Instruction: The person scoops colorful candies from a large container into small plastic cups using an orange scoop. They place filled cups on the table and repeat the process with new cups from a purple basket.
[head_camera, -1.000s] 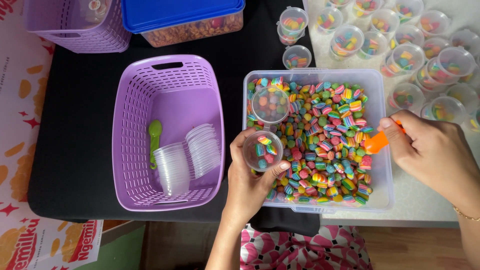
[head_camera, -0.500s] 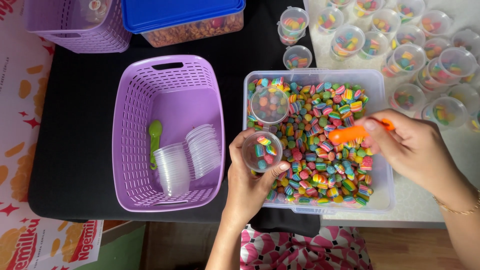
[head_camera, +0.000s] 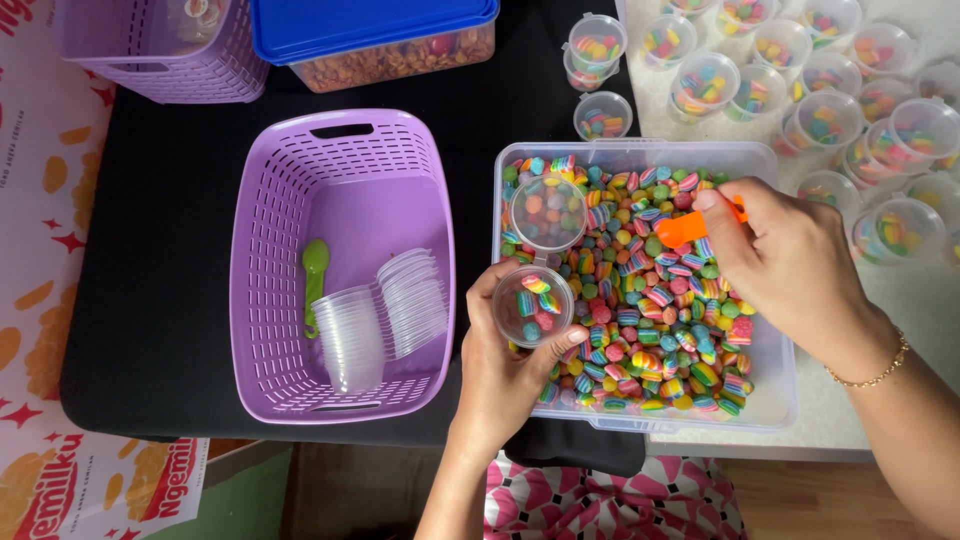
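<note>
My left hand (head_camera: 505, 370) holds a small clear plastic cup (head_camera: 533, 307) with a few rainbow-striped candies in it, its hinged lid (head_camera: 547, 213) flipped up. The cup hangs at the left edge of a clear rectangular tub (head_camera: 775, 330) filled with colourful candies (head_camera: 650, 300). My right hand (head_camera: 790, 265) grips an orange scoop (head_camera: 690, 228) over the middle of the tub, pointing left toward the cup.
A purple basket (head_camera: 270, 250) at left holds stacked clear cups (head_camera: 350, 335), lids (head_camera: 412, 300) and a green spoon (head_camera: 315, 280). Several filled cups (head_camera: 800, 70) stand at the back right. A blue-lidded box (head_camera: 375, 30) and a second purple basket (head_camera: 160, 50) sit behind.
My right hand has carried the orange scoop leftward across the tub, closer to the cup. The left hand and its cup have stayed in place.
</note>
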